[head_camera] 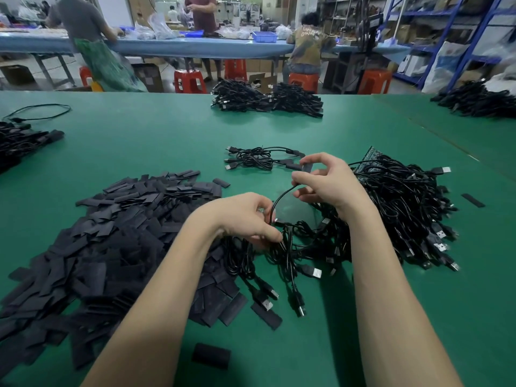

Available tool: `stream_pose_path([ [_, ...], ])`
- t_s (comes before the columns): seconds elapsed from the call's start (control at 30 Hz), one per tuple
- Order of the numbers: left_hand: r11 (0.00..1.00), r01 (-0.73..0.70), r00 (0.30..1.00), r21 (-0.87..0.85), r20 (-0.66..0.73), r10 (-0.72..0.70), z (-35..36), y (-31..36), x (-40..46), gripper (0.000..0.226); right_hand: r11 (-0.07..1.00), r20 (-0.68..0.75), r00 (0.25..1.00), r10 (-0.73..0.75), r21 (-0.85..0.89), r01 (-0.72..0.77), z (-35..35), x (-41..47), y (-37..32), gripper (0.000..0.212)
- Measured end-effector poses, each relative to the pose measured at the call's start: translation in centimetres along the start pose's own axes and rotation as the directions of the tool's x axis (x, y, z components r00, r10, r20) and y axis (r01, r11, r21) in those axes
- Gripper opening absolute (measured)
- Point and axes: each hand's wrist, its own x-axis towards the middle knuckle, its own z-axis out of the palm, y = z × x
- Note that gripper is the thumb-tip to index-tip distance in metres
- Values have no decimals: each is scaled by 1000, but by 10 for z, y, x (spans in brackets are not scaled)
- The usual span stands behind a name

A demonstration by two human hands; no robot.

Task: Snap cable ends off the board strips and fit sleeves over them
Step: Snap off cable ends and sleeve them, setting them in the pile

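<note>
My right hand pinches a flat black sleeve between thumb and forefinger, above the green table. One black cable arcs from that hand down to my left hand, which grips a bundle of cables hanging toward me with USB plugs at their ends. To the right lies a big tangle of black cables with dark board strips showing at its far edge. A large heap of black sleeves covers the table on the left.
A small group of sleeved cables lies just beyond my hands. More cable piles sit at the far middle, far right and left edge. Loose sleeves lie near me and at the right. People work at a blue bench behind.
</note>
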Motion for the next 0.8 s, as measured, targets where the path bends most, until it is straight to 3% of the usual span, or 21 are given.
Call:
stream_pose_path([
  [0.13,988,-7,999,-157,40,14,-3,-4,0,27,997,-98,995,-3,74,10,-7,2,3,31],
  [0.23,999,-18,1000,-29,16,18,-8,-8,-2,31,996,-141,990,0,83,11,-12,4,7,29],
  [0.67,990,-71,997,119,-28,75,-14,-10,-2,33,998,-139,990,-40,41,46,-14,6,8,23],
  [0.8,976,-94,981,196,-149,125,-19,-5,-2,37,1000,-99,995,-21,3,22,-16,6,8,24],
])
